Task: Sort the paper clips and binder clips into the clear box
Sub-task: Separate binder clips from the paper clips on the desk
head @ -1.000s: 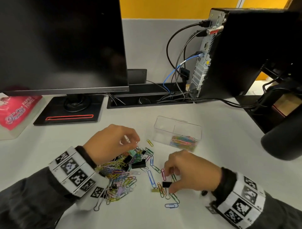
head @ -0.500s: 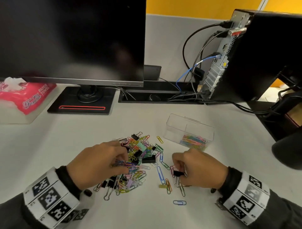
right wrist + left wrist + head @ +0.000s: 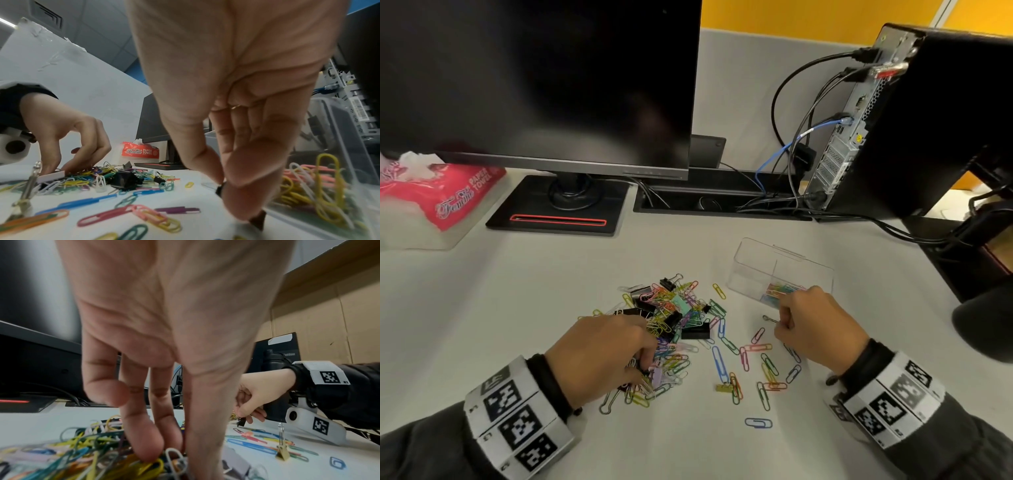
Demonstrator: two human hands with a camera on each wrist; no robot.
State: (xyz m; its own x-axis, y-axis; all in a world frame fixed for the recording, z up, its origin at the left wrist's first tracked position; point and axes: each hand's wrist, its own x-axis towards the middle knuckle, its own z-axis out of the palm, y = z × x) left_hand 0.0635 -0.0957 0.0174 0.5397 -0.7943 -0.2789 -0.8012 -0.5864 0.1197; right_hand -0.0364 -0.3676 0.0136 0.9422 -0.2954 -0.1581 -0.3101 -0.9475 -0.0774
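The small black binder clip [image 3: 220, 190] is light, stiff and springy, best pinched by its body; the right hand [image 3: 815, 329] pinches it beside the clear box [image 3: 780, 274]. The left hand [image 3: 599, 356] digs curled fingers into the tangled clip pile [image 3: 671, 318]; whether they grip anything I cannot tell.

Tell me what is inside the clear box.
The clear box has two compartments. The right one holds coloured paper clips; the left looks empty. The right hand covers the near right corner.

Left hand [image 3: 164, 331] fingertips [image 3: 144, 449] in paper clips [image 3: 86, 456] — gold binder clip [image 3: 282, 451] upright.
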